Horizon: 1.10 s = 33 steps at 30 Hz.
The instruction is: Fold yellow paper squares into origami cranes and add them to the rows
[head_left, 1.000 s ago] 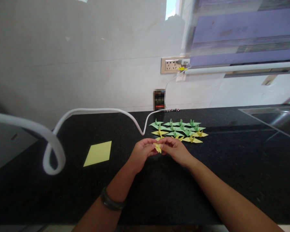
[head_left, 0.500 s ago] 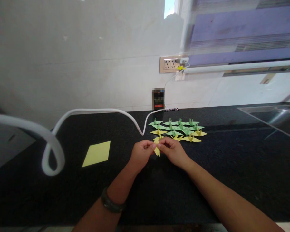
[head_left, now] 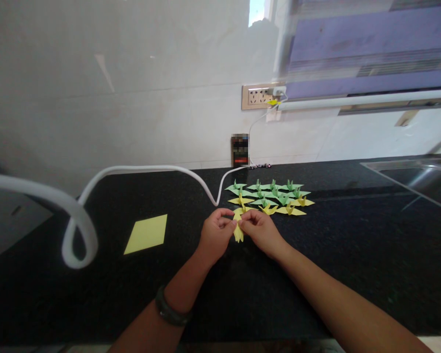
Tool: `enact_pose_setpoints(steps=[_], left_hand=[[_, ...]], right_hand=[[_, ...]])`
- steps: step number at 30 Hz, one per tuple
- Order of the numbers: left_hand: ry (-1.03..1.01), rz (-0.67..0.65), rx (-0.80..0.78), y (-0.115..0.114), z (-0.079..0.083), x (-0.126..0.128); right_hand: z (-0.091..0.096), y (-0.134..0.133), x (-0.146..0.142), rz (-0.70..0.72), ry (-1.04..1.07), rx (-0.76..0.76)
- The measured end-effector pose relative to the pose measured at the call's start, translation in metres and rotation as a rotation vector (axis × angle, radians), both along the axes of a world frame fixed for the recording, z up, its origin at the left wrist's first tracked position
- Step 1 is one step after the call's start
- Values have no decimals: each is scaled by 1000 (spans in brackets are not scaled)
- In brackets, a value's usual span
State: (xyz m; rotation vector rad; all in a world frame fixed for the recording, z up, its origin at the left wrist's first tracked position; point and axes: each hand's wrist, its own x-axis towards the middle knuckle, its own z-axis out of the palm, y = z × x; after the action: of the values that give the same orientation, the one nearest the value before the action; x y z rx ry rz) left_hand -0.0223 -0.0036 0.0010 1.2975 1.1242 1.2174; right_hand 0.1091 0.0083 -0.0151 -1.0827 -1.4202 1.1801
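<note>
A partly folded yellow origami paper [head_left: 238,234] is pinched between both hands above the dark countertop, its lower end split into points. My left hand [head_left: 217,230] grips its left edge between thumb and fingers. My right hand [head_left: 261,230] pinches the right edge, the two thumbs almost meeting. Just beyond the hands stand several green paper cranes [head_left: 274,186] in rows, with several yellow paper cranes [head_left: 290,210] along the nearer side. One yellow crane behind the fingers is partly hidden. To the left lies a flat yellow paper sheet [head_left: 147,234].
A thick white flexible cable [head_left: 147,167] loops across the left and back of the black countertop [head_left: 95,304]. A phone-like device [head_left: 240,151] leans on the wall below a socket panel [head_left: 257,97]. At the right is a sink edge [head_left: 400,184].
The fingers have shifted slightly on the yellow paper, and more of its upper part and lower points now shows. The cranes and the flat sheet stay where they were.
</note>
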Motion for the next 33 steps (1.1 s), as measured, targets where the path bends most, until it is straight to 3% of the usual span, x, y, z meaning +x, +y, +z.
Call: enact_pose_setpoints(steps=[4,10,14,17,20,24,29,33], left_hand=[[-50,0,0,-1,1,-1],[-213,33,-95,2,6,-5],[-260,-45,-227,5,6,-6],[-231,-98,-275,4,7,-5],[-121,-72,-221,1,10,-2],[-54,-78,-109,-1,11,0],[-55,6,-178,1,8,-2],[-141,-52,-204,1,6,-4]], right_hand=[[5,-1,1,22,45,100],[22,-4,14,208,-325,544],[23,-3,16,138,-389,650],[21,0,17,65,-362,564],[19,2,18,-19,-306,337],[16,2,16,70,-176,96],[16,-1,9,115,86,-102],[19,-3,9,160,294,-222]])
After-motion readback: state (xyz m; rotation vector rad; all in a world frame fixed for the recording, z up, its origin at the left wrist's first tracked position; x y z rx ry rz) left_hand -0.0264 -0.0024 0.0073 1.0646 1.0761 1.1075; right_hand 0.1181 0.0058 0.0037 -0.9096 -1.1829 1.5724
